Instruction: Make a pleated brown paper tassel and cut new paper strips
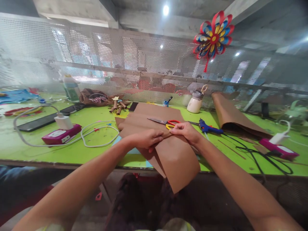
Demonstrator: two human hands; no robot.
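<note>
A sheet of brown paper (pixel 176 160) lies folded on the green table (pixel 48 147) and hangs over its near edge. My left hand (pixel 146 138) pinches the paper's fold, fingers closed on it. My right hand (pixel 186 131) grips the same paper just to the right, fingers curled over its upper edge. More brown sheets (pixel 154 114) lie under and behind the folded one. Scissors with red and yellow handles (pixel 166 122) rest on those sheets, just beyond my right hand.
A blue glue gun (pixel 208 127) with a black cord lies right of the scissors. A brown paper roll (pixel 231 117), a white jar (pixel 195 102), pink power strips (pixel 61 134) (pixel 279 149), white cables, a phone (pixel 36 123) and a paper flower (pixel 214 35) on mesh surround it.
</note>
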